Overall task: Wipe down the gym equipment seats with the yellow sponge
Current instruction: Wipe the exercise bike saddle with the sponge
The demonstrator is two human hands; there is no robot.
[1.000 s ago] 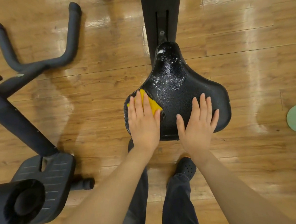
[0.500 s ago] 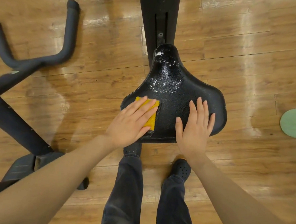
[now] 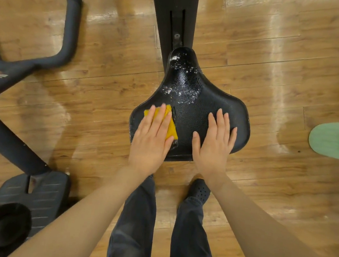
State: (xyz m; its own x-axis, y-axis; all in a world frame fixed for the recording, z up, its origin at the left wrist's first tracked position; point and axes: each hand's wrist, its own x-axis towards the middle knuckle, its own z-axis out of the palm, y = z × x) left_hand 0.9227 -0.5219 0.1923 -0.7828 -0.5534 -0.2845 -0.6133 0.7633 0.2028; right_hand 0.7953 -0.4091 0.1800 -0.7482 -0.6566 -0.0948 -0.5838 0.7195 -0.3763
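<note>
A black bike saddle (image 3: 195, 108) fills the middle of the view, with white foam specks across its narrow front half. My left hand (image 3: 152, 141) lies flat on the yellow sponge (image 3: 171, 128) and presses it onto the saddle's rear left part; most of the sponge is hidden under my fingers. My right hand (image 3: 214, 145) rests flat on the saddle's rear right part, fingers spread, holding nothing.
The saddle's black post (image 3: 173, 19) runs up to the top edge. A second exercise bike stands at left with its handlebar (image 3: 68, 31), frame (image 3: 4, 133) and pedal (image 3: 34, 194). A green container (image 3: 337, 140) sits on the wooden floor at right. My legs stand below the saddle.
My left hand swung the sponge right and then back towards the saddle's left rear, turning from angled to nearly straight. The right hand stayed in place on the saddle.
</note>
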